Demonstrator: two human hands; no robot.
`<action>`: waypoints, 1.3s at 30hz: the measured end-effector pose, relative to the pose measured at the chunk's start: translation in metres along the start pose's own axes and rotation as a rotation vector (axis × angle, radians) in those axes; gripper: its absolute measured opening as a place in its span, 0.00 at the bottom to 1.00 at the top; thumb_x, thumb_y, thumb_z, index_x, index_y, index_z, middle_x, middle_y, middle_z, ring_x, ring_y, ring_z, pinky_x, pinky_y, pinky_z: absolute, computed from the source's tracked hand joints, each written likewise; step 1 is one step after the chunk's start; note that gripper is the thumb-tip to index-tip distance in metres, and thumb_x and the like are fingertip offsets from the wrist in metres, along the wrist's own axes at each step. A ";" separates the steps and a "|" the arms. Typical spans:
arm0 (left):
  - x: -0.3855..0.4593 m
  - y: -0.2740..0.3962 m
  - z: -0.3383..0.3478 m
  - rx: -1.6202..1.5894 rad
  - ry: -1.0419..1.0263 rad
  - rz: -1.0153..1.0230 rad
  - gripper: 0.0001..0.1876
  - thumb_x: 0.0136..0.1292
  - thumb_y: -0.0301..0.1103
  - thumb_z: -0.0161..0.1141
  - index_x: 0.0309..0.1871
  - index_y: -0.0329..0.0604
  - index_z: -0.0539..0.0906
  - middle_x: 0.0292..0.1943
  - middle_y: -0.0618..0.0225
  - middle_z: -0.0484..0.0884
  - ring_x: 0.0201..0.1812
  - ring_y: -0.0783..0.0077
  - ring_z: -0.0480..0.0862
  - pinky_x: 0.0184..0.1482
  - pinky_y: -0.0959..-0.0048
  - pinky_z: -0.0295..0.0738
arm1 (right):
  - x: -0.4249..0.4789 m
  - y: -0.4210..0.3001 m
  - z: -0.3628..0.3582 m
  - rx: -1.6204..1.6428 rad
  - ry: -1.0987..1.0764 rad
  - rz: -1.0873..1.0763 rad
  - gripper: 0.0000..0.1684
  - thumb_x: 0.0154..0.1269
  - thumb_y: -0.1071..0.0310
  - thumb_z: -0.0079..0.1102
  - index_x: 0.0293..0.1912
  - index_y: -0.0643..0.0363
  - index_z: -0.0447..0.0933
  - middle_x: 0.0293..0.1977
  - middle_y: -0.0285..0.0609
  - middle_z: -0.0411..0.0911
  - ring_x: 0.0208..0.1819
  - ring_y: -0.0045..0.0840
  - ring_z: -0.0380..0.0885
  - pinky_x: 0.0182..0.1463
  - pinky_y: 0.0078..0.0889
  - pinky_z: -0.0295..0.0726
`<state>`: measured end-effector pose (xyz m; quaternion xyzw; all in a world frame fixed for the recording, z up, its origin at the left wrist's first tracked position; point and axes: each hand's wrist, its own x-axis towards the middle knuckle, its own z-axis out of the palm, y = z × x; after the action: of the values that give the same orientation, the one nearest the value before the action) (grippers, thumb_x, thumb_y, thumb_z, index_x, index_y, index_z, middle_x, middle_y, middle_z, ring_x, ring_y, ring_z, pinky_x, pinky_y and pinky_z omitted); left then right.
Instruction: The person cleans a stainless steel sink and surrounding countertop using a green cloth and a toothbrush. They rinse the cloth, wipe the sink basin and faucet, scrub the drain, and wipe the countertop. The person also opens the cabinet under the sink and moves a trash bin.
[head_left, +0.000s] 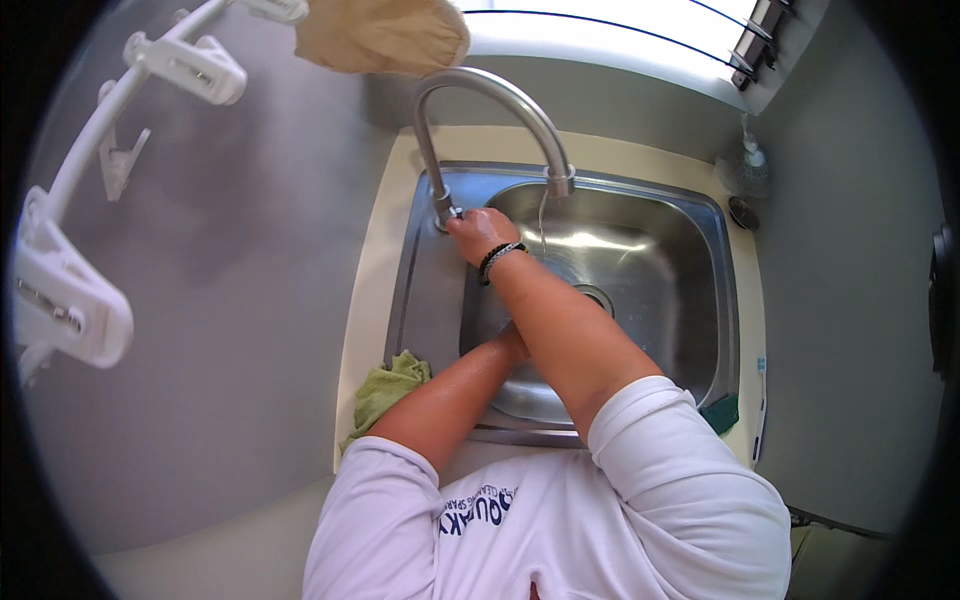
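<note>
My right hand (486, 234), wet and wearing dark braided bracelets (501, 259), reaches across to the left, its fingers closed around the handle at the base of the gooseneck faucet (491, 75). A thin stream of water (541, 221) runs from the spout into the stainless steel sink (637, 277). Low over the basin, my left hand (519, 345) is mostly covered by my right forearm; whether it holds anything is hidden. The drain (596, 296) shows partly beside that forearm.
A green cloth (390, 386) lies at the sink's left edge. On the right rim are a dark green scouring pad (721, 414), a toothbrush (760, 409) and a clear pump bottle (752, 161). White clothespins (191, 67) hang at upper left; walls stand close on both sides.
</note>
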<state>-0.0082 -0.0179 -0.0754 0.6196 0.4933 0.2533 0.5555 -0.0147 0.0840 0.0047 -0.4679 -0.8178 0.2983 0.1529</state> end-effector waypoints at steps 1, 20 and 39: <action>-0.003 0.003 0.000 0.096 0.005 -0.032 0.33 0.50 0.44 0.62 0.58 0.44 0.64 0.60 0.62 0.62 0.61 0.69 0.60 0.61 0.72 0.54 | 0.000 -0.001 0.002 0.026 -0.014 0.006 0.23 0.53 0.52 0.42 0.31 0.61 0.77 0.32 0.54 0.75 0.38 0.45 0.73 0.42 0.41 0.71; -0.106 0.080 0.029 0.905 0.058 0.068 0.13 0.54 0.32 0.55 0.42 0.37 0.77 0.43 0.56 0.76 0.46 0.56 0.74 0.50 0.67 0.68 | -0.308 0.149 -0.074 -0.349 -0.334 0.202 0.11 0.52 0.62 0.51 0.30 0.58 0.77 0.31 0.50 0.75 0.35 0.39 0.75 0.41 0.37 0.73; -0.211 0.030 0.001 1.102 0.713 -0.361 0.20 0.51 0.28 0.53 0.50 0.36 0.71 0.45 0.51 0.71 0.47 0.51 0.71 0.49 0.65 0.67 | -0.399 0.200 -0.118 -0.645 0.278 0.306 0.13 0.47 0.63 0.57 0.34 0.56 0.72 0.34 0.47 0.70 0.38 0.37 0.71 0.36 0.37 0.75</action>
<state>-0.0790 -0.2039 0.0022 0.5988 0.7988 0.0570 -0.0043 0.3882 -0.1401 -0.0181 -0.6446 -0.7618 -0.0213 0.0611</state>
